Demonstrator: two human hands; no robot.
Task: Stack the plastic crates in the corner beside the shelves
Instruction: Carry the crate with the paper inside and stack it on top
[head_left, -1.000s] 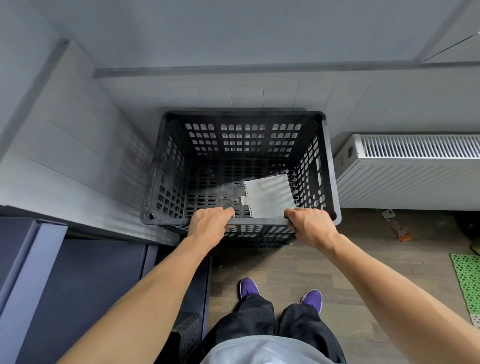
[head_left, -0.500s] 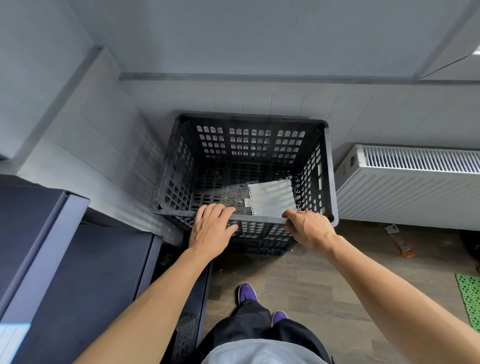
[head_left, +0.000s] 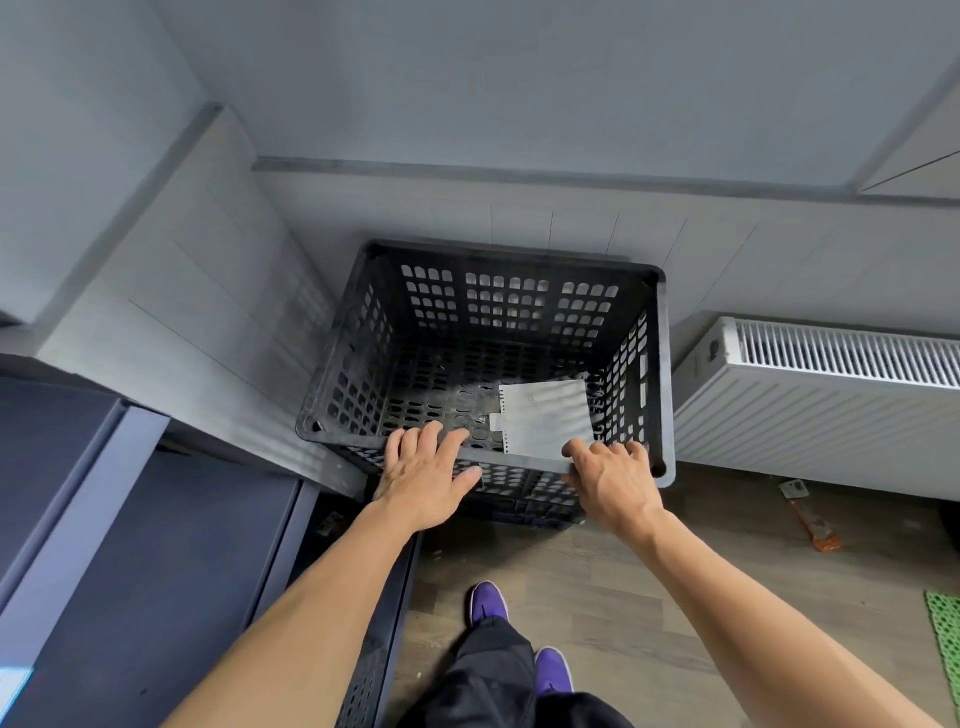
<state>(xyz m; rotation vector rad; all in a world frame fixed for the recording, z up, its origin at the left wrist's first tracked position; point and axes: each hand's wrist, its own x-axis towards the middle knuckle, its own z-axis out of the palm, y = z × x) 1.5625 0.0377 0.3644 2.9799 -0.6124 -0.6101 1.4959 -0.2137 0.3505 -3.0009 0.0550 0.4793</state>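
The black perforated crate (head_left: 498, 358) is sitting atop another crate (head_left: 519, 506) in the corner, directly ahead of both hands, with the left hand (head_left: 428, 480) lying flat, grip released, and the right hand (head_left: 613, 480) draping loosely over the near rim.

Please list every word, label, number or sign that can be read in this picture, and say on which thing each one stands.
No text can be read.
White perforated sheet of paper inside the black plastic lattice crate: appears blank.
White panel radiator: no marking readable.
Small grey tag on the wooden floor: too small to read.
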